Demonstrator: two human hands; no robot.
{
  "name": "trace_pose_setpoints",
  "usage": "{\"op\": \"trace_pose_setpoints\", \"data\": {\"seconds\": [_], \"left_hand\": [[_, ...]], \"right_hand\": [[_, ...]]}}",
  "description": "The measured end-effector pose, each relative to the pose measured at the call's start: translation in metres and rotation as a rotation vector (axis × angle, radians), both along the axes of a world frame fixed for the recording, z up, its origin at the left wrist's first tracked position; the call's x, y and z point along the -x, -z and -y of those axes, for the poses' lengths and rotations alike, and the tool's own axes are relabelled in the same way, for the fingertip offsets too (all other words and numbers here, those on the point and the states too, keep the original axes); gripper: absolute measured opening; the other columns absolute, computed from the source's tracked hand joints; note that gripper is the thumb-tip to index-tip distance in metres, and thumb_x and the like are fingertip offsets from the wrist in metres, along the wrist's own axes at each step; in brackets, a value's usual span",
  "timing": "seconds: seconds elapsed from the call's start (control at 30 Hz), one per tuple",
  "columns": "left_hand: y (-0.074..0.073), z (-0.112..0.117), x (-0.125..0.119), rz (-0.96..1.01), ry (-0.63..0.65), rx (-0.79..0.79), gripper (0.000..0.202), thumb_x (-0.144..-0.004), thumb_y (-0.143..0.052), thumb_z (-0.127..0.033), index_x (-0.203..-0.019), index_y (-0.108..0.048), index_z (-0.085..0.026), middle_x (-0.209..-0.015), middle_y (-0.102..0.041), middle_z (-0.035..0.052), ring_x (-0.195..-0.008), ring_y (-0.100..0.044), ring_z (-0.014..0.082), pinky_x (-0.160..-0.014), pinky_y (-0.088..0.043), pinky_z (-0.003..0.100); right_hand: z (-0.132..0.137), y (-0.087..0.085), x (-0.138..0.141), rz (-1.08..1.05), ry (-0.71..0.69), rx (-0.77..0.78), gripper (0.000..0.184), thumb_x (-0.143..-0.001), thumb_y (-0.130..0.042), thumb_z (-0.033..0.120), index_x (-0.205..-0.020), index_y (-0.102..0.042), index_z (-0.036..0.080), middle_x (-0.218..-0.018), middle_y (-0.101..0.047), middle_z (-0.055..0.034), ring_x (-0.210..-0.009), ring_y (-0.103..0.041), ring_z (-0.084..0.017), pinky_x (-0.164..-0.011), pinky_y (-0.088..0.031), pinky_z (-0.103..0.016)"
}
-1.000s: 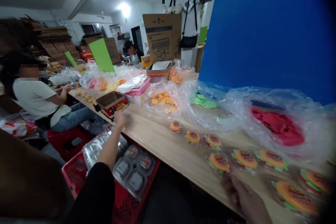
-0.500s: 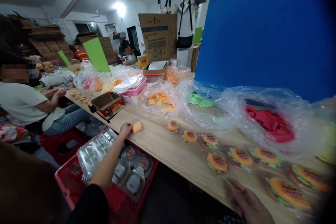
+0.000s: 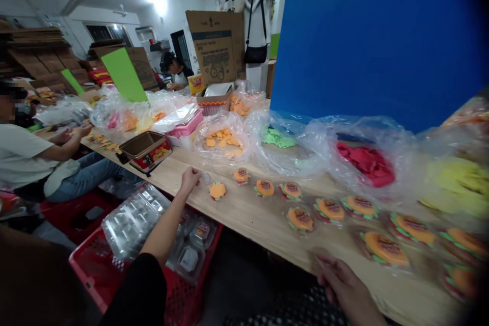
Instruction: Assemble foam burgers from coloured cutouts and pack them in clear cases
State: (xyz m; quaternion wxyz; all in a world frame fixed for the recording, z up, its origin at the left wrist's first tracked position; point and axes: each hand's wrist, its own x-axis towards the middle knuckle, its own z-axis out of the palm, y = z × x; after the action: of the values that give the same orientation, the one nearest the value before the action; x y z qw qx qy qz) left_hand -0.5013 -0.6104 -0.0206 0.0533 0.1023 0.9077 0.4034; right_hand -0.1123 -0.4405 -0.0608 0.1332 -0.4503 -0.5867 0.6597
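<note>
My left hand [image 3: 190, 179] reaches to the table, its fingers pinched at a small clear plastic piece [image 3: 206, 177]. Just right of it lies a toy burger [image 3: 217, 190] with a plain orange bun, apart from my fingers. My right hand [image 3: 343, 281] is at the front edge with thumb and fingers together; a faint, blurred, see-through shape shows at its fingertips. Between and beyond my hands lie several toy burgers [image 3: 300, 219] with printed labels on their buns, in clear plastic packs. The nearest to my right hand is a labelled burger [image 3: 384, 248].
Plastic bags of orange pieces [image 3: 224, 139], green pieces [image 3: 278, 137], red pieces [image 3: 367, 163] and yellow pieces [image 3: 460, 183] line the back. A tin box [image 3: 147, 152] stands left. Below is a red crate [image 3: 89, 275] with clear packs. A co-worker [image 3: 26, 155] sits left.
The plain-bun burger has moved right along the table, away from my left fingers. My left hand has also shifted right. The view has turned slightly right; my right hand stays near the front edge.
</note>
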Motion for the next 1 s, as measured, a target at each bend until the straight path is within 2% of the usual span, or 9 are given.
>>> {"op": "trace_pose_setpoints", "data": {"seconds": [0.1, 0.23, 0.4, 0.5, 0.63, 0.77, 0.83, 0.9, 1.0], "left_hand": [[0.007, -0.006, -0.033, -0.011, 0.036, -0.055, 0.017, -0.07, -0.05, -0.014, -0.086, -0.048, -0.013, -0.052, -0.05, -0.0042, -0.042, -0.051, 0.0082, -0.04, -0.038, 0.016], [0.016, -0.017, -0.086, 0.007, 0.099, -0.112, 0.019, -0.07, -0.046, -0.015, -0.089, -0.045, -0.015, -0.048, -0.048, -0.0058, -0.039, -0.052, 0.0092, -0.038, -0.038, 0.016], [0.022, -0.033, -0.136, 0.07, 0.164, -0.181, 0.022, -0.07, -0.046, -0.016, -0.092, -0.044, -0.016, -0.047, -0.048, -0.0067, -0.036, -0.049, 0.0086, -0.036, -0.036, 0.016], [0.021, -0.036, -0.155, 0.046, 0.241, -0.206, 0.021, -0.072, -0.046, -0.02, -0.093, -0.046, -0.018, -0.06, -0.057, -0.0025, -0.039, -0.05, 0.0083, -0.039, -0.037, 0.018], [0.007, -0.035, -0.172, -0.21, 0.407, -0.133, 0.021, -0.076, -0.049, -0.028, -0.095, -0.055, -0.021, -0.092, -0.063, 0.0041, -0.065, -0.057, 0.0129, -0.062, -0.045, 0.026], [-0.009, -0.036, -0.185, -0.333, 0.678, -0.184, 0.024, -0.074, -0.055, -0.032, -0.096, -0.062, -0.023, -0.111, -0.058, 0.0047, -0.101, -0.049, 0.0204, -0.093, -0.033, 0.037], [-0.01, -0.039, -0.192, -0.263, 0.804, -0.269, 0.024, -0.076, -0.053, -0.034, -0.095, -0.064, -0.023, -0.111, -0.058, 0.0048, -0.109, -0.044, 0.0214, -0.098, -0.028, 0.039], [-0.003, -0.044, -0.2, -0.089, 0.869, -0.367, 0.028, -0.081, -0.044, -0.035, -0.099, -0.062, -0.022, -0.108, -0.059, 0.0061, -0.109, -0.045, 0.0205, -0.096, -0.03, 0.038], [0.013, -0.055, -0.21, 0.194, 0.801, -0.484, 0.036, -0.082, -0.043, -0.036, -0.114, -0.051, -0.021, -0.101, -0.059, 0.0071, -0.098, -0.052, 0.0175, -0.087, -0.039, 0.033]], "right_hand": [[0.015, 0.001, 0.006, -0.02, -0.089, 0.095, 0.049, -0.06, -0.053, 0.054, -0.093, -0.047, 0.018, -0.047, -0.053, 0.0057, -0.032, -0.04, -0.009, -0.032, -0.024, -0.019], [0.034, -0.002, 0.025, -0.085, -0.223, 0.189, 0.039, -0.067, -0.049, 0.051, -0.09, -0.045, 0.019, -0.048, -0.056, 0.0045, -0.031, -0.045, -0.009, -0.03, -0.026, -0.017], [0.036, -0.007, 0.054, -0.095, -0.244, 0.189, 0.022, -0.077, -0.041, 0.04, -0.085, -0.043, 0.019, -0.045, -0.055, 0.0048, -0.029, -0.045, -0.008, -0.028, -0.026, -0.015], [0.032, -0.006, 0.063, -0.106, -0.223, 0.179, 0.014, -0.08, -0.036, 0.032, -0.081, -0.042, 0.019, -0.044, -0.054, 0.0054, -0.027, -0.044, -0.007, -0.026, -0.025, -0.013], [0.029, 0.0, 0.064, -0.16, -0.176, 0.18, 0.015, -0.08, -0.035, 0.034, -0.078, -0.041, 0.02, -0.044, -0.054, 0.0058, -0.028, -0.044, -0.007, -0.026, -0.026, -0.013], [0.029, 0.005, 0.062, -0.198, -0.156, 0.183, 0.022, -0.078, -0.04, 0.041, -0.075, -0.04, 0.02, -0.044, -0.055, 0.0053, -0.027, -0.043, -0.006, -0.026, -0.024, -0.013], [0.029, 0.006, 0.061, -0.214, -0.147, 0.181, 0.023, -0.077, -0.043, 0.042, -0.073, -0.04, 0.02, -0.044, -0.056, 0.005, -0.027, -0.042, -0.006, -0.026, -0.023, -0.013], [0.029, 0.006, 0.061, -0.224, -0.137, 0.175, 0.025, -0.076, -0.043, 0.044, -0.072, -0.039, 0.02, -0.044, -0.056, 0.0049, -0.027, -0.042, -0.006, -0.026, -0.023, -0.013], [0.028, 0.006, 0.061, -0.22, -0.128, 0.161, 0.027, -0.076, -0.043, 0.046, -0.07, -0.039, 0.02, -0.045, -0.056, 0.0046, -0.026, -0.042, -0.006, -0.025, -0.022, -0.014]]}}
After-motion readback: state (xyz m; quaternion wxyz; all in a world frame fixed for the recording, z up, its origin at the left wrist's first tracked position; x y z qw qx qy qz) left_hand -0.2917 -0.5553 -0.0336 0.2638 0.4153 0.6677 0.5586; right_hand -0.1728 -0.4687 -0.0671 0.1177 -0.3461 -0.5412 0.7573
